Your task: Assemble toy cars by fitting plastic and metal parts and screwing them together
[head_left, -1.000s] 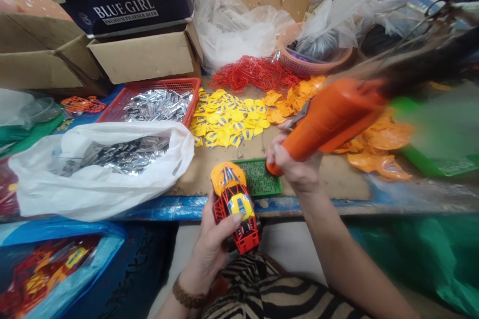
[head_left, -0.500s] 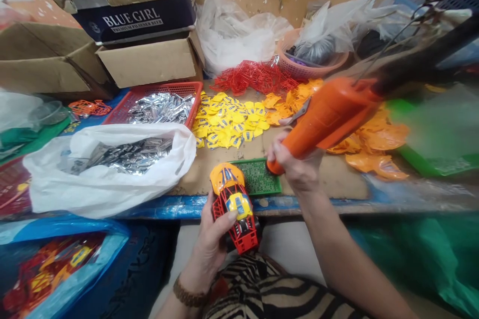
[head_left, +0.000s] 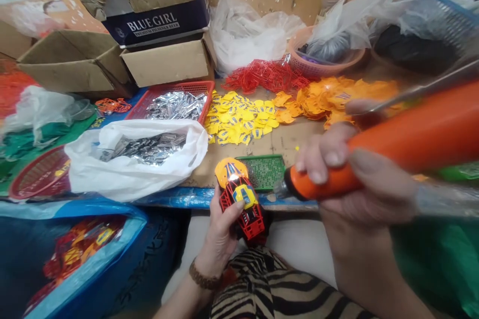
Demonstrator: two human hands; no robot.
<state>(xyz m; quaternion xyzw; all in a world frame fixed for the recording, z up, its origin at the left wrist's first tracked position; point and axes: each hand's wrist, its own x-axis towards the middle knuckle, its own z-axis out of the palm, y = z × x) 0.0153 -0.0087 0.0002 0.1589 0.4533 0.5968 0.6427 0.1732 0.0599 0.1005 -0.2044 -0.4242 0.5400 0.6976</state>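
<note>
My left hand (head_left: 220,224) is closed around a toy car (head_left: 245,198) with an orange bonnet, yellow roof and red frame, its thumb pressing on the yellow roof. Fingers of my right hand (head_left: 359,174) wrap round an orange electric screwdriver (head_left: 404,134), which lies nearly level with its tip pointing left. That tip is apart from the car, close to a green tray (head_left: 266,190) of small metal pieces that look like screws. Just behind the tray lies a heap of yellow stickered parts (head_left: 239,117), with orange shell parts (head_left: 333,99) to its right.
A white bag (head_left: 90,159) and a red basket (head_left: 210,102) hold silvery parts on the left. Red frames (head_left: 265,75) lie at the back. A blue sack (head_left: 130,239) with car pieces stands below the bench at left; cardboard boxes (head_left: 168,62) are stacked behind.
The screwdriver has come nearer to the camera and swung from a steep slant to nearly level, moving right with my right hand. My left hand keeps hold of the car.
</note>
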